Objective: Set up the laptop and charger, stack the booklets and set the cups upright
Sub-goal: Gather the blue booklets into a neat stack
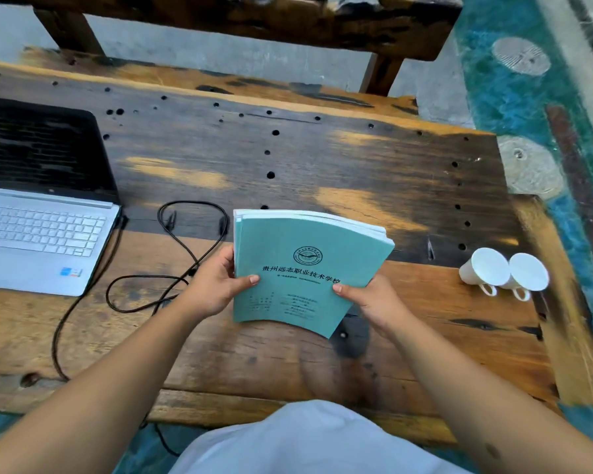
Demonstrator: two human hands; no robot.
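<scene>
A stack of teal booklets [305, 265] is held just above the middle of the wooden table [322, 165]. My left hand [216, 289] grips its left edge and my right hand [374, 299] grips its lower right corner, thumbs on the cover. A silver laptop [38, 234] stands open at the left, its screen dark. A black charger cable [185, 248] loops from the laptop's right side across the table and over the front edge. Two white cups [504, 273] lie on their sides at the right, mouths facing me, handles down.
A dark wooden bench [254, 18] stands beyond the table's far edge. The floor at the right is teal with pale round patches [528, 165]. My white-clothed lap [305, 439] is at the table's near edge.
</scene>
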